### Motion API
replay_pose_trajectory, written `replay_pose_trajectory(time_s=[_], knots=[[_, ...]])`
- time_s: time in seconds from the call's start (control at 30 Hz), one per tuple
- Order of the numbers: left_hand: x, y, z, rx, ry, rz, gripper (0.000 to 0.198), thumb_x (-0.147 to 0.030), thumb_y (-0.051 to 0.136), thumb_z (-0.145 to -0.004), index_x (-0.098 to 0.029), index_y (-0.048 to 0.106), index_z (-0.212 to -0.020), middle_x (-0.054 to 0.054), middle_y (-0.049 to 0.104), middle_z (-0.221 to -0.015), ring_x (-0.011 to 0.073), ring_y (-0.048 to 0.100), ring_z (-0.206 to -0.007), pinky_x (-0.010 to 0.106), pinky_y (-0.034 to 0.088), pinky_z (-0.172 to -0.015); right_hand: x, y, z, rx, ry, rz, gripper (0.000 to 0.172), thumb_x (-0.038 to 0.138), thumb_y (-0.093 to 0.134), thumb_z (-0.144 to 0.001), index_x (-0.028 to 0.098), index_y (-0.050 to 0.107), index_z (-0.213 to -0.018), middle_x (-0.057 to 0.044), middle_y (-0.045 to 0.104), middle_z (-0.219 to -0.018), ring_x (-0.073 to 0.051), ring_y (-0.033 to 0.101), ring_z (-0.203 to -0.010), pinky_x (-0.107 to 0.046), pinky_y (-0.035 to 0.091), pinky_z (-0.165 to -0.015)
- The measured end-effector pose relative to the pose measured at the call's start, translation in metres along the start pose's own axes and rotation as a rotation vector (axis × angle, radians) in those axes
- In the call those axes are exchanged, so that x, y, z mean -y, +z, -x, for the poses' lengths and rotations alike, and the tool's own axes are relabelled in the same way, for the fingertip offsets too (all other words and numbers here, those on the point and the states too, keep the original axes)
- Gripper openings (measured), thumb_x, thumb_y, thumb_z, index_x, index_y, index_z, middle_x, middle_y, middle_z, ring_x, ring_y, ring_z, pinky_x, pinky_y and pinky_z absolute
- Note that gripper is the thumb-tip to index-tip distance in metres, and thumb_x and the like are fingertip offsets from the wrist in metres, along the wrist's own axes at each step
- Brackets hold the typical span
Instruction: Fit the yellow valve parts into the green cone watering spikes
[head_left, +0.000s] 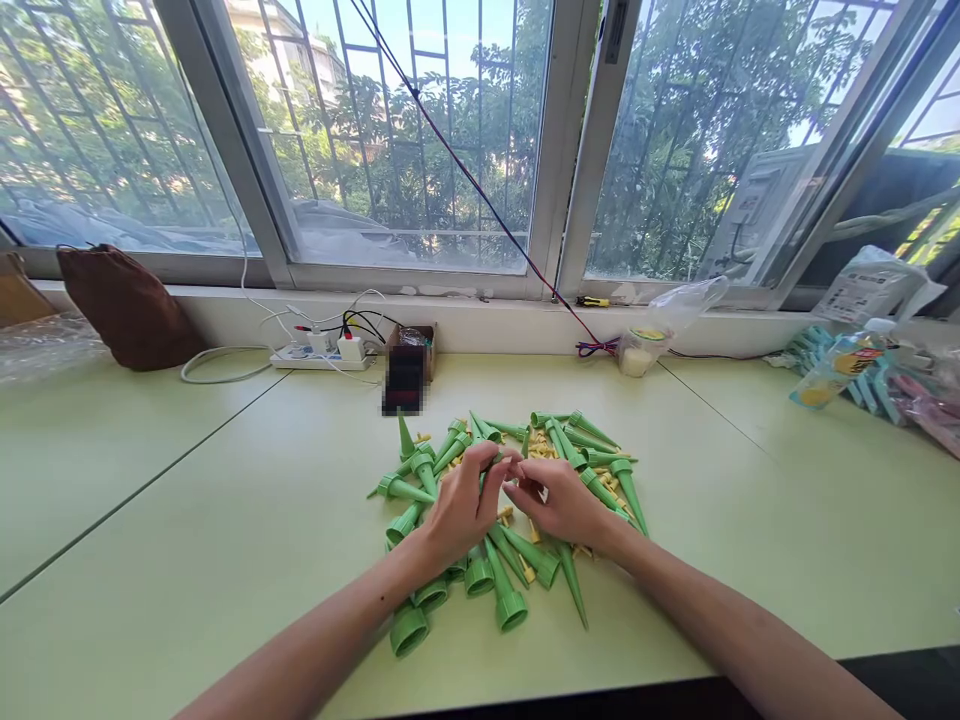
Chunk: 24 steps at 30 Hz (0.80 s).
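My left hand (469, 492) is closed, its fingers wrapped round a green piece that shows only in part between thumb and forefinger. Fingertips of my right hand (559, 497) meet those of the left above the middle of the pile; its fingers are bent together, and whatever they pinch is too small to make out. Around both hands lie several green cone-shaped spikes (510, 603) with wide round caps, pointing in different directions. Small yellow pieces (544, 447) are scattered among them, mostly behind and beside my right hand.
Along the window sill stand a brown bag (127, 305), a power strip (311, 357) with cables, a small box (430, 350) and a plastic bag (637, 350). A bottle (840, 368) lies at the right. The table (187, 560) has its front edge near my forearms.
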<state>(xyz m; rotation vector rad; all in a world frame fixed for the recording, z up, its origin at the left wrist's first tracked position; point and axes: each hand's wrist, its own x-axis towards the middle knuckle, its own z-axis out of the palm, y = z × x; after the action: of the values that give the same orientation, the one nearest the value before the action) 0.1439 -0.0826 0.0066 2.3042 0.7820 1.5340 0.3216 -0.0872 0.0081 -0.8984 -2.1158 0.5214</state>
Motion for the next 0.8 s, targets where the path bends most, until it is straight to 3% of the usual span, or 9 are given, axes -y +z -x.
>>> replay_pose_trajectory(time_s=[0.27,0.37,0.53,0.7,0.8], knots=[[-0.011,0.002,-0.008,-0.081,-0.077,0.271,0.008,-0.028,0.037,-0.104,-0.025,0.030,-0.106,0.010,0.071,-0.110,0.0185,0.073,-0.095,0.041,0.060,-0.084,0.006,-0.005,0.001,0.027,-0.055,0.015,0.002,0.020,0.059,-0.088,0.019,0.061,-0.087,0.003,0.055,-0.066,-0.013,0.048,-0.061,-0.025,0.039,-0.062],[-0.016,0.001,-0.012,-0.088,-0.140,0.346,0.013,-0.036,0.038,-0.103,-0.026,0.029,-0.104,0.012,0.070,-0.114,0.0206,0.073,-0.098,0.045,0.060,-0.088,0.007,-0.004,0.001,0.039,-0.044,0.042,0.005,0.023,0.062,-0.088,0.019,0.061,-0.085,0.002,0.058,-0.066,-0.013,0.050,-0.061,-0.026,0.039,-0.062],[-0.020,0.000,-0.015,-0.110,-0.204,0.435,0.016,-0.035,0.042,-0.102,-0.027,0.028,-0.102,0.012,0.070,-0.118,0.0209,0.071,-0.103,0.050,0.057,-0.095,0.007,-0.004,0.001,0.048,-0.013,-0.018,0.020,0.030,0.065,-0.090,0.018,0.062,-0.106,0.002,0.060,-0.070,-0.013,0.052,-0.062,-0.025,0.040,-0.063],[-0.022,0.001,-0.014,-0.121,-0.245,0.472,0.016,-0.034,0.043,-0.102,-0.026,0.029,-0.101,0.011,0.071,-0.118,0.0202,0.070,-0.106,0.050,0.055,-0.097,0.011,-0.006,0.000,0.063,-0.046,-0.007,0.017,0.030,0.066,-0.089,0.018,0.057,-0.081,0.003,0.056,-0.066,-0.012,0.047,-0.060,-0.025,0.037,-0.060],[-0.020,-0.001,-0.014,-0.096,-0.280,0.407,0.015,-0.033,0.047,-0.100,-0.025,0.034,-0.100,0.010,0.072,-0.116,0.0206,0.071,-0.104,0.046,0.057,-0.093,0.012,-0.006,0.000,0.007,-0.050,-0.004,0.018,0.029,0.064,-0.090,0.019,0.054,-0.079,0.003,0.054,-0.065,-0.012,0.047,-0.059,-0.025,0.037,-0.059]])
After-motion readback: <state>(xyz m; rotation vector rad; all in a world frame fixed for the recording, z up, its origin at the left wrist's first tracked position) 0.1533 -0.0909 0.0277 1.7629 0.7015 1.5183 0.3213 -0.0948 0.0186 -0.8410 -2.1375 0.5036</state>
